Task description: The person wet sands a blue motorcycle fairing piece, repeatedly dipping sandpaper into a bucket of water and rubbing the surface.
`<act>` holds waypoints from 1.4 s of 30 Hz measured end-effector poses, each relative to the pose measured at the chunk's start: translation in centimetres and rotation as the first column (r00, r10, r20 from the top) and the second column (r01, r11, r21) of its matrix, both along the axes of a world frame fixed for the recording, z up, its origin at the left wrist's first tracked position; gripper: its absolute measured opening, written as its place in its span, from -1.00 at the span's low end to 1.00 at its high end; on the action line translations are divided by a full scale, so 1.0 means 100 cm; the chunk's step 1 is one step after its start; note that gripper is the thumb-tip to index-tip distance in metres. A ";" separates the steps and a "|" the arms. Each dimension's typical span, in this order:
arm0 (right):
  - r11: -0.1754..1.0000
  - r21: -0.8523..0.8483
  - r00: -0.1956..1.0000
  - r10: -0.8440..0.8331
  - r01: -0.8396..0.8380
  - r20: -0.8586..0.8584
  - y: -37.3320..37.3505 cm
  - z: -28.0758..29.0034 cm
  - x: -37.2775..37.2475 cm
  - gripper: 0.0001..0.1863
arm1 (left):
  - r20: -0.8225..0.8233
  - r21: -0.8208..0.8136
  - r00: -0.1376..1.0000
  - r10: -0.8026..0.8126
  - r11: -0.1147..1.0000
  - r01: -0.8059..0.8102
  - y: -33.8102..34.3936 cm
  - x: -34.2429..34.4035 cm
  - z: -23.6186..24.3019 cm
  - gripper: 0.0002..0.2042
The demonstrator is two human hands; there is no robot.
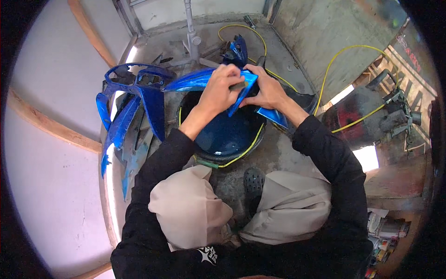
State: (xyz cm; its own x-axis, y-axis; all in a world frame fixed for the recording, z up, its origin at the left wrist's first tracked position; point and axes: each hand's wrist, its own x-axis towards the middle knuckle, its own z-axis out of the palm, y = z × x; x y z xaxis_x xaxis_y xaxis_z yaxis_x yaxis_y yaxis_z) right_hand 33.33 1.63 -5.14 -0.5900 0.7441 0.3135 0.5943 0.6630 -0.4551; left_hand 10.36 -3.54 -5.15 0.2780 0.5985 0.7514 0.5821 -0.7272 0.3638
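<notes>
A glossy blue plastic fairing panel [189, 81] is held up in front of me, above a round black tub of water [227, 137]. My right hand [268, 89] grips its right part, thumb below and fingers over the top. Against the panel's upper face, my left hand [220, 91] is closed with bent fingers. A small grey-brown piece [238, 86] shows under those fingertips; its kind is unclear. Part of the panel is hidden behind both hands.
Other blue fairing parts [151, 104] stand at the left by a pale wall. Another dark blue part [238, 50] lies beyond the tub. A yellow hose [327, 69] runs to a dark red and black tank [353, 114] at the right. A grey pipe [189, 28] rises at the back.
</notes>
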 end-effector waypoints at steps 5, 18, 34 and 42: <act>1.000 0.014 1.000 -0.021 0.020 0.022 0.001 -0.002 0.000 0.45 | 0.022 -0.061 1.000 -0.010 0.998 0.012 -0.072 -0.019 -0.027 -0.74; 0.999 -0.029 0.999 -0.029 0.028 -0.037 0.005 -0.004 0.001 0.44 | -0.028 0.002 1.000 -0.007 1.000 0.007 0.014 0.008 0.006 -0.77; 0.998 0.062 1.000 -0.006 0.007 -0.015 0.000 -0.007 0.000 0.43 | -0.103 0.037 0.994 -0.047 0.998 0.051 -0.026 -0.007 -0.003 -0.72; 0.999 0.048 1.000 0.004 -0.003 -0.008 0.003 -0.003 0.001 0.41 | -0.093 -0.011 0.995 -0.047 0.999 0.046 -0.014 0.002 0.000 -0.77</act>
